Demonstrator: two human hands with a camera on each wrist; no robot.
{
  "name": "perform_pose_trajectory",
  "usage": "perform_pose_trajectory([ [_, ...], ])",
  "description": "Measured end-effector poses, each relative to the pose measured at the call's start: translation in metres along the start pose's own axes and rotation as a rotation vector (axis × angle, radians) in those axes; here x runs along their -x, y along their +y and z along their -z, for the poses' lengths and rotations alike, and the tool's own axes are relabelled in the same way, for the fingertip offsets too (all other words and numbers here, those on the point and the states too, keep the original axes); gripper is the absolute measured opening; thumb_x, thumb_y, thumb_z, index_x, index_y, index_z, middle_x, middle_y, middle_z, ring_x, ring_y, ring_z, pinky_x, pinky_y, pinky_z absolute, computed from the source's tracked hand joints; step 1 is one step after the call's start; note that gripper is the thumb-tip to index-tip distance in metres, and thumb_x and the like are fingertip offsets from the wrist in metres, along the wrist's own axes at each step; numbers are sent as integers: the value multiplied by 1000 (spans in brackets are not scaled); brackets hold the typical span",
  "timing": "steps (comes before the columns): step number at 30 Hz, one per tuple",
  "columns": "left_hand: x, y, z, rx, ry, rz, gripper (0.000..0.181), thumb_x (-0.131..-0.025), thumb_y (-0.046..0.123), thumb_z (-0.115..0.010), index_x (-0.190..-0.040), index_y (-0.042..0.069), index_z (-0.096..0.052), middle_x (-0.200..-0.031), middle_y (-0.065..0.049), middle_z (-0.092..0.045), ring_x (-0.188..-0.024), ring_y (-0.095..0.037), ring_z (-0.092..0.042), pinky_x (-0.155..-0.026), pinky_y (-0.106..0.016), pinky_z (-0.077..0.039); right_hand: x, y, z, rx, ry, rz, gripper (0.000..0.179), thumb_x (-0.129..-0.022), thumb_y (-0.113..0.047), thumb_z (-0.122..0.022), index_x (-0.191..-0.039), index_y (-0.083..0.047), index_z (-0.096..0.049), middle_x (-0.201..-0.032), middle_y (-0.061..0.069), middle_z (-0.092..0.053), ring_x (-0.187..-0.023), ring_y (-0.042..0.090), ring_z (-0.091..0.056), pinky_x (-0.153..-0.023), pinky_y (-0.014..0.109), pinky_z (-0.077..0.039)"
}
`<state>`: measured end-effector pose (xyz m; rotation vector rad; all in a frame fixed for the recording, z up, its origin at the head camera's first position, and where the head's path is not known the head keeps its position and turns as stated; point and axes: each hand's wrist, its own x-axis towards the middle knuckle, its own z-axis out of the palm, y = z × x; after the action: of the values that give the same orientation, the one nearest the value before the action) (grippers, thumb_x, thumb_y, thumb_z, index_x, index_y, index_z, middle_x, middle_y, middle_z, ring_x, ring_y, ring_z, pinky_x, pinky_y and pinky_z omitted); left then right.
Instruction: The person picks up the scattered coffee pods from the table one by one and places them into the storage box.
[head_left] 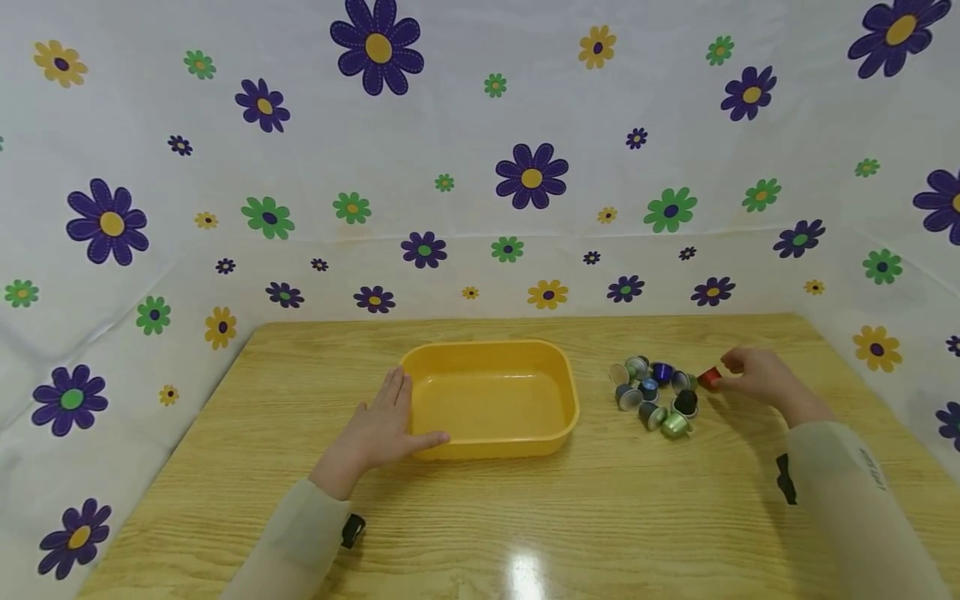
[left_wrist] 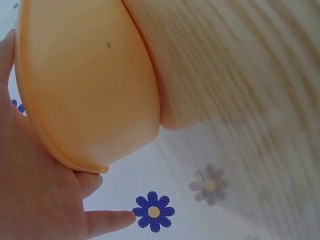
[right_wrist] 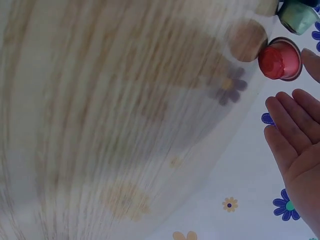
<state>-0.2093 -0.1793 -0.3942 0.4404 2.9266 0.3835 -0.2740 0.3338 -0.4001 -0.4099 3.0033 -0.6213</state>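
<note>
Resting flat on yellow tub (head_left: 491,433), left hand (head_left: 378,429); right hand (head_left: 757,377) pinching red capsule (head_left: 708,379) beside capsule cluster (head_left: 654,393)

Wrist views: table (right_wrist: 125,125) motion-blurred. Yellow tub (left_wrist: 85,85) cropped by frame edge. Right hand (right_wrist: 300,150) cut off at edge.

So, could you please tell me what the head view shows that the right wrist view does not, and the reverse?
Only the head view shows the yellow plastic tub, the left hand resting against the tub's left side, and the whole cluster of small metallic coffee capsules. Only the right wrist view shows the right hand's fingers held fairly straight beside the capsule, not clearly closed on it. Both show the right hand, the red foil coffee capsule and the light wooden table.
</note>
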Motion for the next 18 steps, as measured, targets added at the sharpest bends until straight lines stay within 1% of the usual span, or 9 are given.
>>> perform_pose_trajectory([
  [4,1,1,1,3,-4,0,112,-71,76,-39,-138,-9,-7,-144,-21,1,-132,-31,0,-94,-63,-16,-1,0,-2,2,-20,-7,49,-77,-20,-67,-102,19,-51,-98,35,-53,-89,46,-51,-76,52,-42],
  [11,0,1,1,-6,0,-1,112,-71,76,-38,-138,-9,-8,-144,-21,1,-132,-31,0,-94,-63,-16,-4,0,-5,16,-12,-1,41,-77,-17,-67,-98,16,-54,-94,33,-55,-86,44,-52,-74,52,-43],
  [18,0,0,1,-23,-1,-3,112,-71,77,-37,-137,-9,-8,-144,-22,1,-132,-32,-1,-93,-63,-18,-7,2,-7,18,-30,-20,42,-76,-19,-68,-97,15,-55,-90,29,-57,-83,41,-54,-72,50,-44],
])
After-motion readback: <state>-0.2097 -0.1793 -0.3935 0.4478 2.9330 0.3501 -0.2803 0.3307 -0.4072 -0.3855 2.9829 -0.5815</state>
